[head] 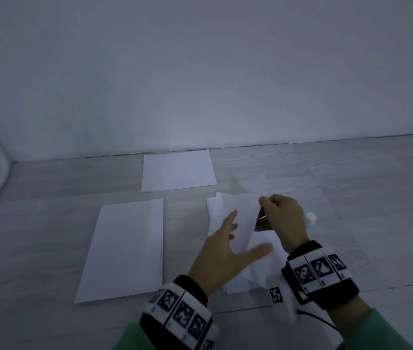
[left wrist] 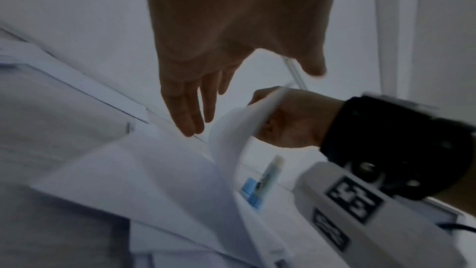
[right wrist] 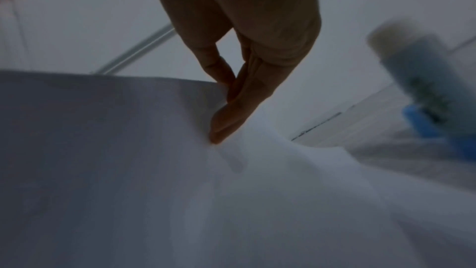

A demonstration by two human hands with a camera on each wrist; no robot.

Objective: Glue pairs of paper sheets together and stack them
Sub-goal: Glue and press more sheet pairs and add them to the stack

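The right hand pinches the far edge of a white sheet between thumb and fingertips, lifting it so it curls up off the pile of paper beneath. The left hand hovers just beside it, fingers straight and spread, holding nothing. A glue stick lies on the wood-grain floor just beyond the right hand; its blue part may be the cap, though blur hides it. 2 more stacks lie apart: 1 to the left, 1 near the wall.
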